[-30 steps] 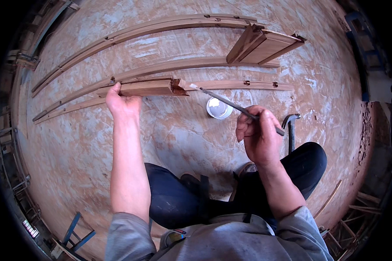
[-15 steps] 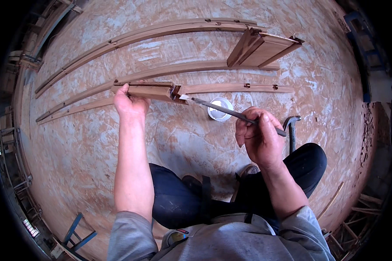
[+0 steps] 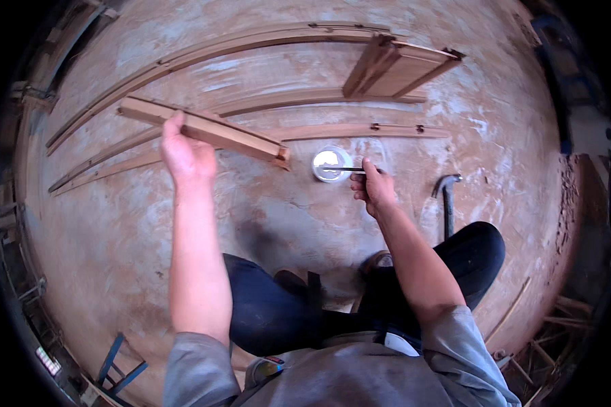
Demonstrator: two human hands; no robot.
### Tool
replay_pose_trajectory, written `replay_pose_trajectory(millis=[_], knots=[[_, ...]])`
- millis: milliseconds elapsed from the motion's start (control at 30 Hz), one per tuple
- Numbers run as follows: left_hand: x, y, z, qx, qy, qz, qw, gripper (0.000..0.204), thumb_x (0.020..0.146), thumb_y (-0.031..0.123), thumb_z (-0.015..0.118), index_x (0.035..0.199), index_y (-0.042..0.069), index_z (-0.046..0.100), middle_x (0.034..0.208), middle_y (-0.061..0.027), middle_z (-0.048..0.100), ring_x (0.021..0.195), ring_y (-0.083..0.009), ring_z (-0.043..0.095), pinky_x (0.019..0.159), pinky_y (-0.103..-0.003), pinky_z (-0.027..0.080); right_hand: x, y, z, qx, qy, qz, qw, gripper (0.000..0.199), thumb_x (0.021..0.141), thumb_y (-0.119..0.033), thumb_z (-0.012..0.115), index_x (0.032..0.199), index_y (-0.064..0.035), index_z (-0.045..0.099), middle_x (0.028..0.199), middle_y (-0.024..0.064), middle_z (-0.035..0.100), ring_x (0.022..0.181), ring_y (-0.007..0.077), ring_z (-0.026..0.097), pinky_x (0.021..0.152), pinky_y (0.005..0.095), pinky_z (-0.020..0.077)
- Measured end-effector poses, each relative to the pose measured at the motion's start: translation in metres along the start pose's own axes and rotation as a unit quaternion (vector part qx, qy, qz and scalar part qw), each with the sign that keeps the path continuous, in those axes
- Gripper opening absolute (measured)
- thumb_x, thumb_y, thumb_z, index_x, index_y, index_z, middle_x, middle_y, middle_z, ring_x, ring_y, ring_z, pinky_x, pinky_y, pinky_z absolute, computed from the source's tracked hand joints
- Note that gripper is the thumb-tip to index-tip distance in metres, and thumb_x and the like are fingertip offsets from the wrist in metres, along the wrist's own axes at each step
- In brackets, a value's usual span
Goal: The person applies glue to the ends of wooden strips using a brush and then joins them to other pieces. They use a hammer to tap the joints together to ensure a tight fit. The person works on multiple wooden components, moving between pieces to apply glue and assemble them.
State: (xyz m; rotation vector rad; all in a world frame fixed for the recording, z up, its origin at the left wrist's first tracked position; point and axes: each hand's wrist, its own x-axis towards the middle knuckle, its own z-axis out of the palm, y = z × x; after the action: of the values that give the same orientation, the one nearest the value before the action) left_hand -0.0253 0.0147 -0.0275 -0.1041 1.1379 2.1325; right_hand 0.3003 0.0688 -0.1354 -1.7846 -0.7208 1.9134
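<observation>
My left hand (image 3: 187, 150) is closed around a short wooden rail (image 3: 217, 132), held slanted above the floor with its cut end lower on the right. A thin dark stick (image 3: 356, 170) is gripped in my right hand (image 3: 375, 186), its far end over or in a small round tub (image 3: 316, 178). White, glue-like stuff (image 3: 330, 157) shows inside the tub, which stands just right of the rail's cut end. Whether the stick touches the white stuff, I cannot tell.
Long notched wooden strips (image 3: 251, 42) lie across the floor beyond my hands. A panelled wooden piece (image 3: 417, 68) rests over their right ends. Near my right knee is a claw hammer (image 3: 448, 200). A blue metal frame (image 3: 119, 366) stands at the lower left.
The stick has moved from the rail's cut end back to the tub, its tip now there. My left hand has shifted left and the rail now slants more, its left end raised.
</observation>
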Motion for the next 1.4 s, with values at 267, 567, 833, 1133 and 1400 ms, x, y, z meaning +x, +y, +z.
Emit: replay_pose_trajectory(millis=[267, 567, 833, 1133, 1400], knots=[[0.005, 0.004, -0.011, 0.08, 0.003, 0.03, 0.996, 0.02, 0.087, 0.009, 0.059, 0.104, -0.001, 0.052, 0.098, -0.009, 0.058, 0.097, -0.0209, 0.058, 0.087, -0.036, 0.049, -0.026, -0.113, -0.101, -0.14, 0.081, -0.095, 0.982, 0.046, 0.095, -0.043, 0.053, 0.116, -0.0028, 0.053, 0.088, 0.0115, 0.065, 0.062, 0.0166, 0.058, 0.053, 0.0299, 0.0476], [-0.02, -0.017, 0.013, 0.273, -0.054, 0.157, 0.948, 0.039, 0.082, 0.008, 0.067, 0.114, -0.001, 0.046, 0.1, -0.0065, 0.057, 0.09, -0.0127, 0.056, 0.08, -0.028, 0.047, 0.039, -0.109, -0.33, -0.47, -0.111, -0.014, 0.875, 0.03, 0.091, -0.03, 0.054, 0.097, -0.0013, 0.06, 0.082, 0.0063, 0.061, 0.074, 0.0188, 0.06, 0.062, 0.0326, 0.0498], [-0.029, -0.002, 0.003, 0.315, -0.021, 0.16, 0.935, 0.042, 0.078, -0.001, 0.069, 0.113, 0.002, 0.045, 0.098, -0.0045, 0.06, 0.088, -0.0115, 0.058, 0.081, -0.027, 0.049, 0.046, -0.059, -0.359, -0.523, 0.073, 0.026, 0.849, 0.032, 0.084, -0.029, 0.058, 0.093, 0.0019, 0.06, 0.077, 0.0097, 0.061, 0.066, 0.0214, 0.06, 0.055, 0.0358, 0.0497], [-0.048, 0.002, 0.006, 0.323, 0.068, 0.159, 0.93, 0.041, 0.077, 0.005, 0.071, 0.109, 0.002, 0.046, 0.096, -0.006, 0.061, 0.086, -0.0119, 0.059, 0.078, -0.027, 0.049, 0.0, -0.019, -0.398, -0.54, 0.149, 0.02, 0.828, 0.034, 0.077, -0.027, 0.063, 0.088, 0.0055, 0.059, 0.07, 0.0136, 0.061, 0.056, 0.0244, 0.061, 0.048, 0.0394, 0.0495], [-0.14, 0.105, 0.021, 0.157, 0.209, 0.048, 0.964, 0.035, 0.087, 0.019, 0.068, 0.112, 0.006, 0.047, 0.096, -0.0068, 0.061, 0.085, -0.0162, 0.062, 0.074, -0.032, 0.053, -0.149, -0.106, -0.387, -0.577, 0.149, 0.133, 0.792, 0.027, 0.078, -0.027, 0.063, 0.082, 0.0, 0.059, 0.06, 0.0095, 0.055, 0.046, 0.0233, 0.055, 0.041, 0.042, 0.0484]])
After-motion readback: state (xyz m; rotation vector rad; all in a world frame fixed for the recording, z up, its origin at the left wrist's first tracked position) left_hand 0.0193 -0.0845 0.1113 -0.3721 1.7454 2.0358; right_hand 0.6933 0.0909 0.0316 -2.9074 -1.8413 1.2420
